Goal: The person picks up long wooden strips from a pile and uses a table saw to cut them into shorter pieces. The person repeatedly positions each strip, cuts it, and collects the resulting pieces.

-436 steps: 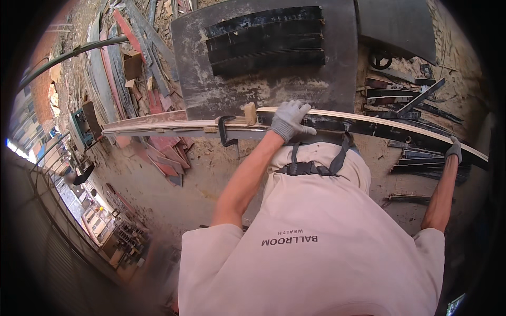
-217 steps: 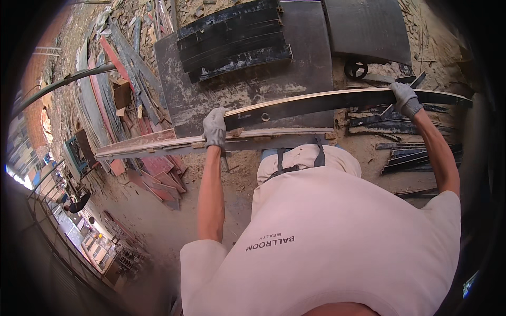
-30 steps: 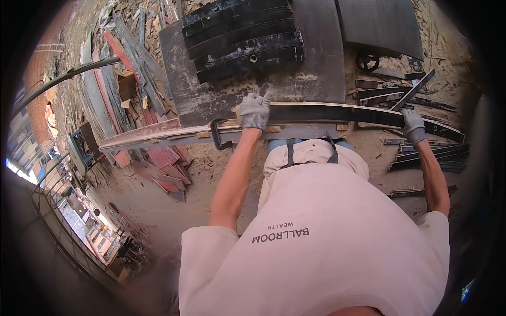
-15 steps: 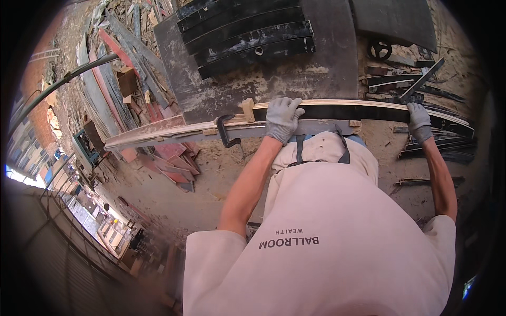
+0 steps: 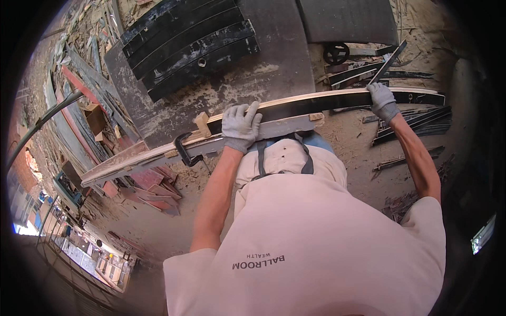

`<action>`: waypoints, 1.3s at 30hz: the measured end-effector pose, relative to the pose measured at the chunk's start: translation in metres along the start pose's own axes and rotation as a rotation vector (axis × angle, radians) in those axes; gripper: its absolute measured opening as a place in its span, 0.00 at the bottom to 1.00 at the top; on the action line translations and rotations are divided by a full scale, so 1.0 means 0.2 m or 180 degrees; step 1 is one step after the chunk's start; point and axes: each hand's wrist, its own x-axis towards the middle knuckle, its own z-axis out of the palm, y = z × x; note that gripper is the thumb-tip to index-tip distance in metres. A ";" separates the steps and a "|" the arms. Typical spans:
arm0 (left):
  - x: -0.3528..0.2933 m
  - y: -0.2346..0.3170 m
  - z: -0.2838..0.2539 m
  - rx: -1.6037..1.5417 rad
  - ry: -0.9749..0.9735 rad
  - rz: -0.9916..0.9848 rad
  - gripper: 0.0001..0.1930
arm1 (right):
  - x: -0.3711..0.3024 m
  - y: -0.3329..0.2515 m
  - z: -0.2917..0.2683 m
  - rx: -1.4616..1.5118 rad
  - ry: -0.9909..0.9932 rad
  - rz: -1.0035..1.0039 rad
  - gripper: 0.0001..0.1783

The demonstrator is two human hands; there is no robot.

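Observation:
A long, black-faced plywood strip (image 5: 300,104) with a pale layered edge lies across in front of my waist, its right part sticking out beyond the narrow board (image 5: 274,128) beneath. My left hand (image 5: 241,126), in a grey glove, grips the strip near its left end, with fingers over the far edge. Far to the right, my gloved right hand (image 5: 383,101) is closed on the same strip, short of its right end. Beside the strip's left end stands a small wood block (image 5: 202,124). A dark clamp (image 5: 184,151) sits on the narrow board to the left of my left hand.
Beyond the strip, a worn dark panel (image 5: 174,118) bears a stack of black curved strips (image 5: 190,47). Scrap boards (image 5: 87,113) pile up at the left, with reddish offcuts (image 5: 155,189) below the board. More black strips (image 5: 416,125) and a black handwheel (image 5: 336,53) are at the right.
The whole view has shifted, so the scene sits further left and is slightly turned. Both hands still hold the strip, at nearly the same places on it.

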 end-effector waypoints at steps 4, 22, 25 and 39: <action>0.00 0.03 -0.01 -0.0007 0.0205 0.0042 0.16 | -0.07 -0.05 -0.05 -0.0113 -0.0160 0.0185 0.25; -0.12 0.09 0.02 0.0355 0.0639 0.0303 0.12 | -0.24 -0.26 0.04 -0.0908 0.0087 0.0569 0.27; -0.14 0.09 0.03 0.0350 0.0712 0.0345 0.11 | -0.25 -0.28 0.06 -0.0900 0.0052 0.0642 0.26; -0.17 0.08 0.01 0.0221 0.0644 0.0274 0.12 | -0.27 -0.32 0.00 -0.0606 0.0011 0.0612 0.26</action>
